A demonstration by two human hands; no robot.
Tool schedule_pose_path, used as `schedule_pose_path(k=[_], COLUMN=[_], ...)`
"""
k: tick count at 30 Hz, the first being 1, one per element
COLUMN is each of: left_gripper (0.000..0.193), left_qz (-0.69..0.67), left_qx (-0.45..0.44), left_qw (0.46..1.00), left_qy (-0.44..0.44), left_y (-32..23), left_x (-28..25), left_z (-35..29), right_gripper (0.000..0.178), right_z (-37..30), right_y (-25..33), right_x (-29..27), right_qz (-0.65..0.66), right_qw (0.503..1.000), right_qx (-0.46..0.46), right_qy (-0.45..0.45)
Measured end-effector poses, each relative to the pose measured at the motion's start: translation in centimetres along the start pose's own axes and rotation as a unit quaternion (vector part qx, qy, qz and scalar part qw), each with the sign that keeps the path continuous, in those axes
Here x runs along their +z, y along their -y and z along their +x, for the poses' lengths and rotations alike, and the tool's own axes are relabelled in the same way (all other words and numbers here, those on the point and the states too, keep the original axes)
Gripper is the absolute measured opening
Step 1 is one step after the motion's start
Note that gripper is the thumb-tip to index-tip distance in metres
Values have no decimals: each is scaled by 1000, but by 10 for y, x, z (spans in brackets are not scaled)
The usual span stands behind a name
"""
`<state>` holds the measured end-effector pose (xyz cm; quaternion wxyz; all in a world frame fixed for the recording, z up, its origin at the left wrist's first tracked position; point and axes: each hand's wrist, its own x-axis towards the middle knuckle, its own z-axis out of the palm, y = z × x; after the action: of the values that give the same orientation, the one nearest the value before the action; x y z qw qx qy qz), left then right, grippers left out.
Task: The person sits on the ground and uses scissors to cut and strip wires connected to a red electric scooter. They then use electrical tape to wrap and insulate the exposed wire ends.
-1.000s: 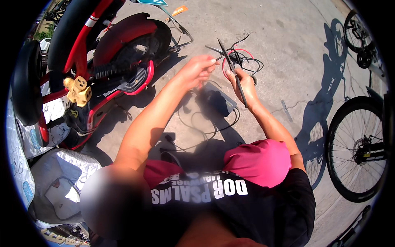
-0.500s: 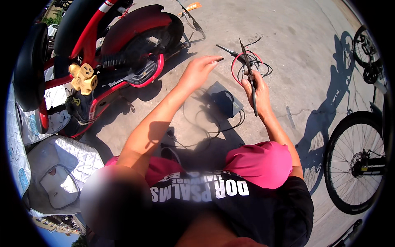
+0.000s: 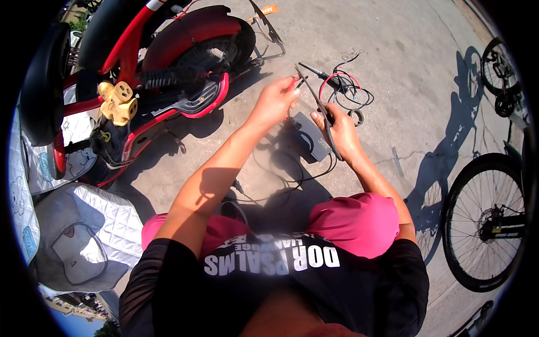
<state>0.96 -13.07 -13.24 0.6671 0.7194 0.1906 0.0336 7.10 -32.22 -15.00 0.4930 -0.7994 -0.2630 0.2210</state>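
Scissors (image 3: pixel 318 100) with long dark blades are gripped in my right hand (image 3: pixel 343 133), their tips angled up toward my left hand (image 3: pixel 275 102). The fingers of my left hand pinch a small red and black piece that looks like wire, close beside the blade tips; whether the blades touch it I cannot tell. On the ground just beyond my right hand lies a tool with a thin metal rod and black handle (image 3: pixel 333 82), beside a tangle of red and black wires (image 3: pixel 359 96). A dark ring like a tape roll (image 3: pixel 356 117) lies near my right fingers.
A grey box (image 3: pixel 317 147) with cables sits on the pavement below my hands. To the left stands a red and black scooter (image 3: pixel 191 50) with a yellow multi-outlet plug (image 3: pixel 119 104) on it, near a quilted silver cover (image 3: pixel 120 224). A bicycle wheel (image 3: pixel 477 224) stands at right.
My right hand has brought the scissors left and tilted their tips toward my left hand. My left hand has shifted slightly; red now shows in its pinch. The dark ring has come into sight.
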Motion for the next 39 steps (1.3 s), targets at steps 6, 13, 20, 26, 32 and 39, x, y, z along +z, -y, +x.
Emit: schedule_pose_path(k=[6, 13, 20, 26, 32, 39], left_gripper=[23, 20, 14, 16, 12, 12], left_qz=[-156, -56, -81, -115, -59, -76], left_qx=[9, 7, -67, -63, -75, -44], left_qw=[987, 996, 994, 991, 992, 989], left_qy=[-48, -63, -23, 32, 88, 116], left_y=[-5, 5, -16, -10, -23, -25], left_x=[11, 8, 19, 10, 3, 5], left_z=[-6, -1, -11, -9, -11, -11], right_gripper=[49, 53, 59, 58, 52, 43], right_z=[-1, -9, -11, -13, -12, -10], right_y=[-6, -8, -29, -23, -22, -25], right_x=[-3, -2, 5, -3, -15, -17], right_qz=[-8, -21, -59, -57, -82, -87], right_qw=[1000, 999, 994, 992, 987, 981], right_qx=[23, -24, -83, -111, -135, -170], right_qy=[6, -5, -41, -31, -2, -42])
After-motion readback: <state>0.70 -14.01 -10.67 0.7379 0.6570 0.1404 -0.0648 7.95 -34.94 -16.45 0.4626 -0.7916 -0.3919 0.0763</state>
